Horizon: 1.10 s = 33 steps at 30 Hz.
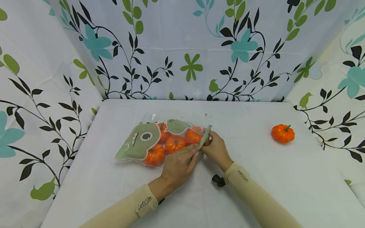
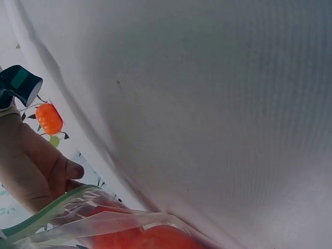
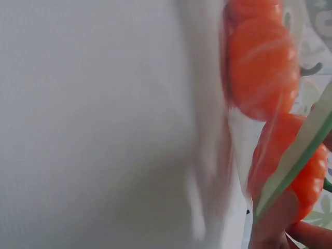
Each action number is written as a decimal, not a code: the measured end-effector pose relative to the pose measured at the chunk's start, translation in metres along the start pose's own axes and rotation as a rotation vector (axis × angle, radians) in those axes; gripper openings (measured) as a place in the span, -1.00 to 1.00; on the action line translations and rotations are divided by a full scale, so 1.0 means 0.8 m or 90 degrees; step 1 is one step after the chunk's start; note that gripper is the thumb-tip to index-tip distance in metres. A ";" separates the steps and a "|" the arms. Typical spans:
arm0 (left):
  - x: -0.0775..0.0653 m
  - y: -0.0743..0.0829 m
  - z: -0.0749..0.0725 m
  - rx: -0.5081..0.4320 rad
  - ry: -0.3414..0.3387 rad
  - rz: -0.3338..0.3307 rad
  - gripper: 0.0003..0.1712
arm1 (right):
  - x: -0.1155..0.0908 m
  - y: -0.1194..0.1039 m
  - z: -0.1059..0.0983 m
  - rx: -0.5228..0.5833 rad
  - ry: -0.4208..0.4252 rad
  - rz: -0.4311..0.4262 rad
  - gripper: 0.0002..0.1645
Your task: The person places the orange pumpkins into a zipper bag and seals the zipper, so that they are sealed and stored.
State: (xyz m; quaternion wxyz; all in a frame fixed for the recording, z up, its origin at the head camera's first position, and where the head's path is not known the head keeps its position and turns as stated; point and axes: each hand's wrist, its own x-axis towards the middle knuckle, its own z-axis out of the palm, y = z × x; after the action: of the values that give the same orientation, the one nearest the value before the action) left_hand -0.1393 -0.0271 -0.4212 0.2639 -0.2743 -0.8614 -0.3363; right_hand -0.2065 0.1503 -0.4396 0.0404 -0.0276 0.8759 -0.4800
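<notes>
A clear zip bag [image 1: 135, 147] with a green cartoon animal print lies on its side, several small orange pumpkins [image 1: 175, 144] inside it. Its mouth, edged by a green zip strip [image 1: 206, 136], points right. My left hand [image 1: 179, 166] pinches the near end of that strip between thumb and fingers. At the strip's right side my right hand [image 1: 219, 150] grips the mouth edge, its fingertips partly hidden behind the strip. In the right wrist view, fingers [image 3: 275, 218] sit at the strip close to a pumpkin [image 3: 311, 179].
One more small pumpkin [image 1: 283, 133] with a green stem sits alone on the right of the white table [image 1: 256, 120]. Patterned cloth [image 1: 171, 47] stands around the back and sides. A black wrist camera [image 1: 218, 180] hangs by my right sleeve.
</notes>
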 end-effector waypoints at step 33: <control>0.002 -0.001 0.005 0.007 0.009 0.012 -0.65 | -0.012 0.020 -0.021 -0.009 -0.104 -0.256 -0.58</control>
State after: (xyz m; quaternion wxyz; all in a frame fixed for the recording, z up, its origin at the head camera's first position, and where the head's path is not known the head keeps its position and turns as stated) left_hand -0.1417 -0.0246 -0.4230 0.2748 -0.2789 -0.8586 -0.3308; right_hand -0.1986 0.1736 -0.4436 0.0149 -0.2407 0.8500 -0.4682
